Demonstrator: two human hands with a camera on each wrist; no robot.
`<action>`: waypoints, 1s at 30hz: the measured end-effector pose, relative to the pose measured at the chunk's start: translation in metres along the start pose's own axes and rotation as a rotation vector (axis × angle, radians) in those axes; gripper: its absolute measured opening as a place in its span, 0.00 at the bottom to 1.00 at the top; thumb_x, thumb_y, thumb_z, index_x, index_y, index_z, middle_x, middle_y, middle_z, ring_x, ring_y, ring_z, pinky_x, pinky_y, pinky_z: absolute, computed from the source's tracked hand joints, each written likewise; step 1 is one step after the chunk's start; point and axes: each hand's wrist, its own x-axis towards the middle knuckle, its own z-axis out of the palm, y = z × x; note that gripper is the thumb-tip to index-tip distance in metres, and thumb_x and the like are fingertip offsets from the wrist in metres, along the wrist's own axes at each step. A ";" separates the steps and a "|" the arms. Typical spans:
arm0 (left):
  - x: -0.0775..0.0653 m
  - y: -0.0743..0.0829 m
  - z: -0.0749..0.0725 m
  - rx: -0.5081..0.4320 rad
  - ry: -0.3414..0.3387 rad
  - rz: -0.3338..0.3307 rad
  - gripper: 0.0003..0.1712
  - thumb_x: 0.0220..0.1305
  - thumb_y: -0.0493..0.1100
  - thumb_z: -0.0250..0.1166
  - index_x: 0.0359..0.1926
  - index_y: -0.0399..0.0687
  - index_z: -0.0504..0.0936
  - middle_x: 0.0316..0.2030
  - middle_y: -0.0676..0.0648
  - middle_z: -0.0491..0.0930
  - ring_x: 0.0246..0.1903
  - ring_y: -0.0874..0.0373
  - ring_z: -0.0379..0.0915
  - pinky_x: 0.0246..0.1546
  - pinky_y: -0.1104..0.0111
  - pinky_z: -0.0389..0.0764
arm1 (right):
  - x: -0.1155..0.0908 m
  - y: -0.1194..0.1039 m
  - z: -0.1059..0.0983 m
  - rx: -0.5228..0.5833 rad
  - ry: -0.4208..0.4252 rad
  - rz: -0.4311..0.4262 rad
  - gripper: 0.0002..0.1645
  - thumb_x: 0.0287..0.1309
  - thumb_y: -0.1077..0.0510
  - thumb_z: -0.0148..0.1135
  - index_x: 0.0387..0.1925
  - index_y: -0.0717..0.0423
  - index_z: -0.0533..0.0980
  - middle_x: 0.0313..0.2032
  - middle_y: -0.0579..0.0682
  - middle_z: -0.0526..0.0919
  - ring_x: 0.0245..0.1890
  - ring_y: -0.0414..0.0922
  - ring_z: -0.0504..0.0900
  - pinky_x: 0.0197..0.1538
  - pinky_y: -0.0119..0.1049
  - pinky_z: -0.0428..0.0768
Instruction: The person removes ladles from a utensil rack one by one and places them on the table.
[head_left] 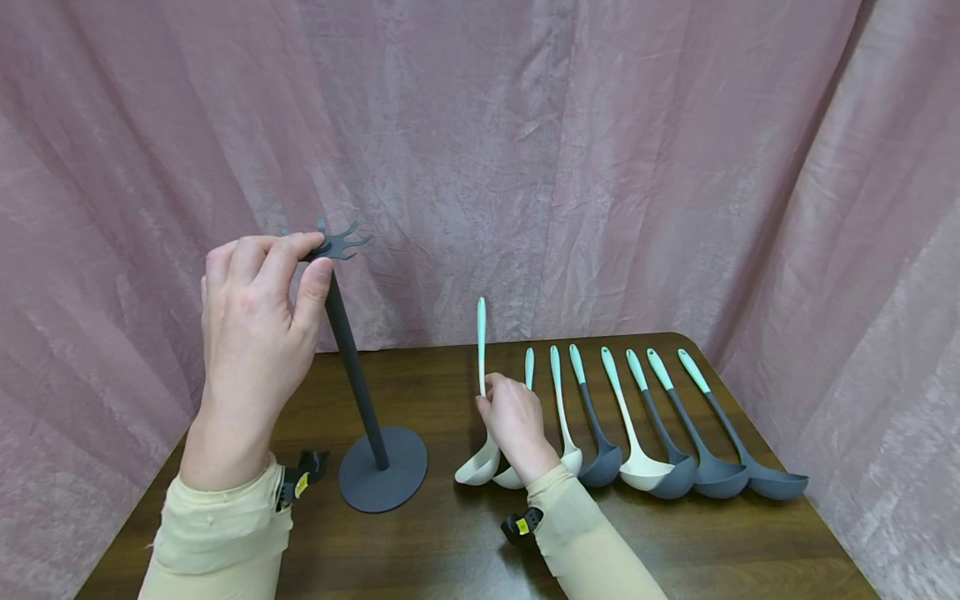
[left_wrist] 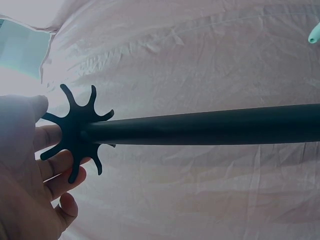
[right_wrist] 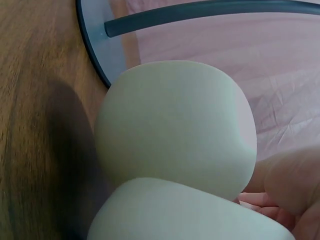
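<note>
My left hand [head_left: 258,308] is at the top of a dark grey utensil stand [head_left: 351,358], its fingers bent over the wavy-armed hook ring [left_wrist: 77,132] and its thumb beside the pole. In the left wrist view the fingertips show behind that ring. My right hand [head_left: 517,421] pinches the shaft of a white ladle with a mint handle [head_left: 482,333]. This ladle stands steeper than its neighbours, and its white bowl [right_wrist: 175,125] is low over the table. A second white ladle [head_left: 529,367] lies right beside it, partly hidden by the right hand.
To the right, several more ladles lie in a row, some white [head_left: 633,462], some dark grey [head_left: 720,475], handles pointing away. The stand's round base [head_left: 382,492] rests on the brown wooden table [head_left: 420,542]. A pink curtain [head_left: 480,150] hangs close behind the table.
</note>
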 end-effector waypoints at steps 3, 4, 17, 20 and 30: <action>0.000 0.000 0.001 -0.004 0.009 0.000 0.38 0.84 0.69 0.53 0.62 0.43 0.89 0.53 0.34 0.82 0.61 0.29 0.69 0.58 0.39 0.69 | 0.000 0.001 -0.001 -0.028 -0.036 0.023 0.19 0.68 0.59 0.77 0.57 0.62 0.86 0.33 0.47 0.91 0.32 0.49 0.89 0.33 0.45 0.84; 0.000 0.000 0.001 -0.005 0.011 0.001 0.39 0.84 0.70 0.52 0.62 0.43 0.89 0.53 0.34 0.82 0.61 0.29 0.69 0.58 0.39 0.69 | 0.000 0.001 0.000 -0.035 -0.046 0.028 0.19 0.68 0.60 0.77 0.57 0.62 0.86 0.33 0.48 0.90 0.31 0.49 0.89 0.32 0.44 0.84; 0.000 0.000 0.000 -0.006 0.005 -0.004 0.35 0.84 0.68 0.54 0.63 0.43 0.89 0.54 0.34 0.82 0.62 0.29 0.69 0.58 0.39 0.69 | 0.001 0.009 -0.001 -0.064 -0.118 0.058 0.11 0.65 0.63 0.78 0.45 0.60 0.84 0.27 0.47 0.83 0.26 0.49 0.83 0.29 0.46 0.80; 0.000 0.000 0.000 -0.007 0.007 -0.003 0.35 0.84 0.67 0.54 0.63 0.43 0.89 0.54 0.34 0.82 0.62 0.29 0.68 0.59 0.39 0.68 | 0.000 0.010 0.000 -0.068 -0.120 0.053 0.12 0.64 0.63 0.78 0.47 0.60 0.84 0.28 0.49 0.85 0.27 0.52 0.85 0.29 0.48 0.82; 0.000 0.000 0.001 -0.006 0.012 -0.002 0.37 0.84 0.69 0.53 0.63 0.43 0.89 0.53 0.34 0.82 0.62 0.29 0.69 0.59 0.39 0.69 | -0.002 0.014 0.000 -0.078 -0.173 0.039 0.22 0.63 0.65 0.77 0.59 0.54 0.88 0.47 0.55 0.93 0.33 0.55 0.88 0.29 0.47 0.82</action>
